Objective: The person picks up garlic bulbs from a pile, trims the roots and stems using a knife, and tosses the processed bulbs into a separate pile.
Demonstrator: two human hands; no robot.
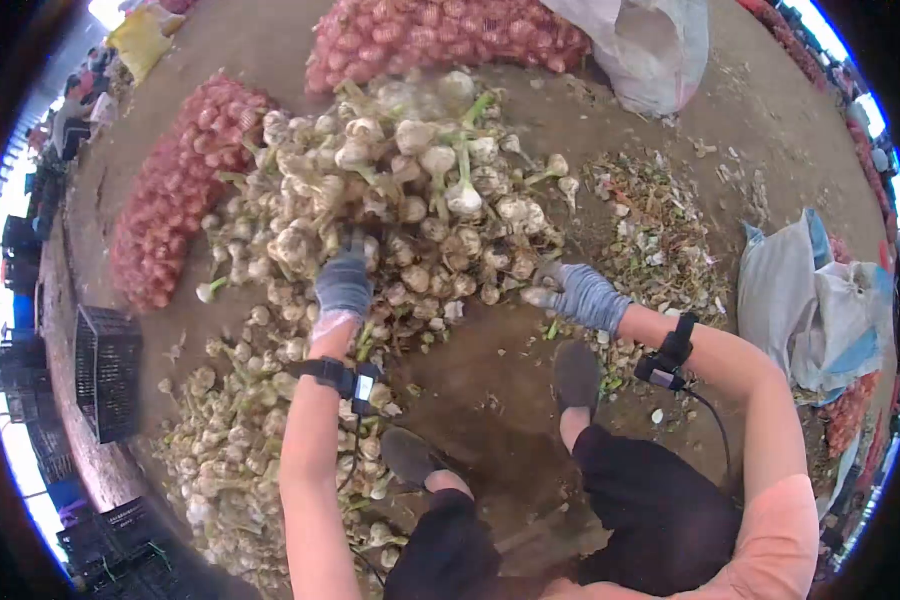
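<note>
A large heap of garlic bulbs (400,180), many with stalks and dry roots, lies on the ground in front of me. My left hand (343,288), in a grey-blue glove, reaches into the near side of the heap. Its fingers point away from me and are partly hidden among the bulbs. At the heap's right edge is my right hand (587,298), gloved the same way. Its fingers stretch left toward the bulbs, with the dirty fingertips apart. Both wrists wear black straps with small devices.
Red mesh sacks full of bulbs (185,190) lie left of and behind the heap. More loose garlic (240,460) spreads at lower left, near a black crate (107,375). Peel scraps (660,235) litter the right; white sacks (810,300) lie beyond. My shoes (577,375) stand close to the heap.
</note>
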